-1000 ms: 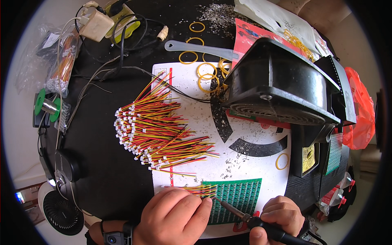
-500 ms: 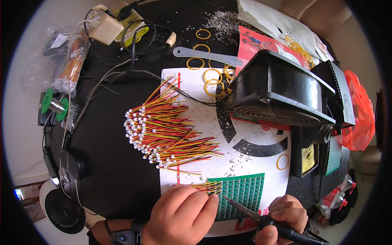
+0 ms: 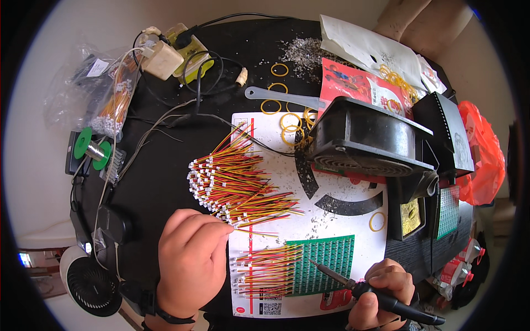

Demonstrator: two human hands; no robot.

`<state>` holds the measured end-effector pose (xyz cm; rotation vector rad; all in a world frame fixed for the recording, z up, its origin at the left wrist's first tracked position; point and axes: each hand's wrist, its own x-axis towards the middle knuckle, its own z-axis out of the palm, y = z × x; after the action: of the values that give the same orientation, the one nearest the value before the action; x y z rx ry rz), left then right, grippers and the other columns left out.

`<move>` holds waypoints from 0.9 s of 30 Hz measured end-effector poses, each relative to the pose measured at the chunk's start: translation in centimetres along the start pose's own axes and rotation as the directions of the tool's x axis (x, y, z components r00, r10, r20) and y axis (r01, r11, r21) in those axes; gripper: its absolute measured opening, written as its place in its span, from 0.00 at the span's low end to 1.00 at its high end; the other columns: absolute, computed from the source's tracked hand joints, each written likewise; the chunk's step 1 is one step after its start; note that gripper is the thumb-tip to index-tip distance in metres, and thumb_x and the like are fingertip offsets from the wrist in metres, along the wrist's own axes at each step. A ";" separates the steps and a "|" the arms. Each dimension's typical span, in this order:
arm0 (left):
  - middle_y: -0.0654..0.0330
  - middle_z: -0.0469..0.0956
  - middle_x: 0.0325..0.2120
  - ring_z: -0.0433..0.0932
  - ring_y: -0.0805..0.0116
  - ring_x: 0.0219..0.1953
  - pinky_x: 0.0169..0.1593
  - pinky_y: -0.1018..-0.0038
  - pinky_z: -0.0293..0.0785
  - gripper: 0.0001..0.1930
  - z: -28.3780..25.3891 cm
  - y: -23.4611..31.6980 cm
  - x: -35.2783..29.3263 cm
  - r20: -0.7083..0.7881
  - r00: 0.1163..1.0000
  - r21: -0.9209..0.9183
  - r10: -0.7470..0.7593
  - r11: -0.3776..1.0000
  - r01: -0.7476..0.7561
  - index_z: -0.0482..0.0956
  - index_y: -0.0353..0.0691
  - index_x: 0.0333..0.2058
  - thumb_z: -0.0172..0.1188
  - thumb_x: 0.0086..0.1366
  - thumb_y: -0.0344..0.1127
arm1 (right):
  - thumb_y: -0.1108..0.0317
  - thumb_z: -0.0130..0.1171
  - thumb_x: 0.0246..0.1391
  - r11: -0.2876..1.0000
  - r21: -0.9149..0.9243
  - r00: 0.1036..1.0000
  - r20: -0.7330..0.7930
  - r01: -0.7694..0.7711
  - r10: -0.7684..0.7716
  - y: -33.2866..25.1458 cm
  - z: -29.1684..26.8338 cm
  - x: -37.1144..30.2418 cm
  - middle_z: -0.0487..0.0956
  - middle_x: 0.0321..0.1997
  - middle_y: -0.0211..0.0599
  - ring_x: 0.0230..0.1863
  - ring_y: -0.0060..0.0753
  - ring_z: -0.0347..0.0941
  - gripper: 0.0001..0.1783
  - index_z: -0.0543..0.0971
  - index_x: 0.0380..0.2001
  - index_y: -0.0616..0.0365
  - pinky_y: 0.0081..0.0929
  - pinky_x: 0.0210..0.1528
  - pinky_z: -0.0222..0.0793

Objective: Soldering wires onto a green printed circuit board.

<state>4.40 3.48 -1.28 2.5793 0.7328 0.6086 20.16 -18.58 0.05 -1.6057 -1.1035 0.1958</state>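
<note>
My right hand (image 3: 386, 292) is closed around a soldering iron (image 3: 353, 284), its tip just over the green circuit board panel (image 3: 328, 265). My left hand (image 3: 193, 254) pinches at the lower edge of a pile of red, black and yellow wire leads (image 3: 237, 182) with white connectors. Its fingertips meet the connector end of the lowest lead (image 3: 259, 233), hiding that end. Along the panel's left side, a row of similar leads (image 3: 265, 270) lies with wire ends at the board and connectors pointing left.
A black fan unit (image 3: 370, 138) stands right of the pile, above a tray of yellow cleaning sponge (image 3: 411, 215). Rubber bands (image 3: 292, 132) and metal bits are scattered at the back. A solder spool (image 3: 94, 149), cables and a small fan (image 3: 91, 284) are on the left.
My left hand has moved left and up from the board's edge to the pile, uncovering the row of leads. The iron stays over the board. The whole view has shifted slightly.
</note>
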 end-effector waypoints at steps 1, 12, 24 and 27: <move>0.55 0.80 0.27 0.77 0.54 0.32 0.36 0.65 0.73 0.08 0.1 0.0 0.0 0.008 1.000 0.013 0.020 1.000 -0.020 0.81 0.35 0.28 0.65 0.48 0.18 | 0.72 0.59 0.57 1.000 0.002 1.000 0.000 0.002 -0.002 0.0 0.0 0.0 0.69 0.20 0.40 0.18 0.30 0.64 0.11 0.69 0.37 0.66 0.28 0.22 0.61; 0.57 0.76 0.27 0.75 0.55 0.30 0.35 0.65 0.74 0.12 -0.6 -0.4 0.0 0.157 0.987 -0.025 0.020 1.000 -0.016 0.79 0.37 0.30 0.62 0.46 0.17 | 0.74 0.59 0.56 1.000 0.029 1.000 -0.025 -0.005 0.006 0.0 0.0 0.0 0.69 0.20 0.38 0.17 0.28 0.63 0.10 0.69 0.36 0.66 0.27 0.21 0.60; 0.55 0.77 0.29 0.78 0.69 0.28 0.32 0.77 0.74 0.08 -0.4 2.5 -1.1 0.115 0.992 -0.544 -0.058 0.832 0.112 0.82 0.35 0.30 0.64 0.51 0.16 | 0.72 0.60 0.56 1.000 0.013 1.000 -0.027 0.008 -0.008 0.1 0.0 0.0 0.68 0.19 0.37 0.16 0.27 0.63 0.11 0.70 0.35 0.66 0.27 0.21 0.61; 0.53 0.77 0.31 0.79 0.69 0.30 0.36 0.77 0.75 0.09 -0.2 2.9 -1.3 0.161 0.985 -0.624 -0.061 0.767 0.150 0.79 0.33 0.29 0.61 0.54 0.12 | 0.72 0.61 0.56 1.000 0.013 1.000 -0.012 0.009 -0.009 0.2 -0.1 -0.1 0.68 0.19 0.38 0.16 0.28 0.63 0.11 0.70 0.35 0.67 0.28 0.21 0.61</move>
<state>4.45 0.53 -0.18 1.9089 0.5055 0.5271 20.30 -18.68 -0.14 -1.5885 -1.0980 0.1865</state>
